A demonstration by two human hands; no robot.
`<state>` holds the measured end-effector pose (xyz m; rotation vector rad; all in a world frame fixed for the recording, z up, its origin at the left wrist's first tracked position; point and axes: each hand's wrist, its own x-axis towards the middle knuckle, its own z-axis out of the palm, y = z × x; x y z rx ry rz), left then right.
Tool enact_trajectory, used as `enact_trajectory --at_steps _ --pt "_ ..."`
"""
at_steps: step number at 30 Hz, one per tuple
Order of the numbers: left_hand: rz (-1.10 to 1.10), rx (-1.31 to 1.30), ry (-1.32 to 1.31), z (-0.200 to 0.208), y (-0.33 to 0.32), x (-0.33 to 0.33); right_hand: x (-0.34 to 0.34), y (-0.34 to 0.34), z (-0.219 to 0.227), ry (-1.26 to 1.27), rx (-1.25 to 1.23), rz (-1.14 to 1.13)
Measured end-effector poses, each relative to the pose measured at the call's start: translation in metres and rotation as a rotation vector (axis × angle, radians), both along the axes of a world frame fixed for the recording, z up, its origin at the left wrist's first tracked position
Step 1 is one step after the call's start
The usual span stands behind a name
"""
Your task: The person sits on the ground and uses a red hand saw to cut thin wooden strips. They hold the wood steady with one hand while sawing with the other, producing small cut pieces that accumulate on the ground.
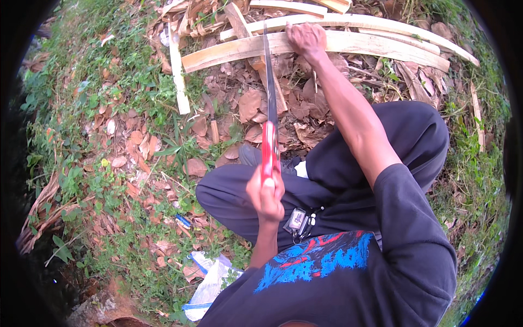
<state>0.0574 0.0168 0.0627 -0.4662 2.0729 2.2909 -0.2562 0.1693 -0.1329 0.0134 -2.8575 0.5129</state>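
Observation:
My left hand [266,195] is closed around the red handle of a handsaw [270,92]. Its long dark blade points away from me and crosses a pale, flat wooden strip [381,46] that lies left to right. On that strip, just right of the blade, rests my right hand [306,40], fingers curled closed over the wood. Beneath the strip a narrow piece of wood [278,90] runs at a slant. Whether the saw teeth have cut into the strip cannot be made out.
More pale strips [403,31] lie beyond, and a short one [177,76] at the left. A knife-like tool with a wooden handle [214,129] lies among dry leaves. Nearer are a blue object [183,221] and a white plastic sack [215,283]. My bent legs [381,136] frame the work.

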Motion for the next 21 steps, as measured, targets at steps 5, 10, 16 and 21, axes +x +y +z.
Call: enact_trajectory --at_steps 5,10,16,21 --pt "0.056 -0.086 -0.008 -0.024 0.004 -0.046 -0.004 0.002 -0.010 0.116 0.013 0.021" --pt "-0.080 0.089 0.044 -0.002 -0.009 -0.004 0.000 0.004 -0.013 0.169 -0.065 -0.009" --pt "-0.037 0.126 -0.017 -0.020 -0.007 -0.015 -0.001 0.006 -0.007 0.026 -0.036 -0.007" --pt "-0.006 -0.066 0.033 -0.021 -0.011 -0.031 0.003 -0.001 -0.003 0.131 -0.095 0.003"
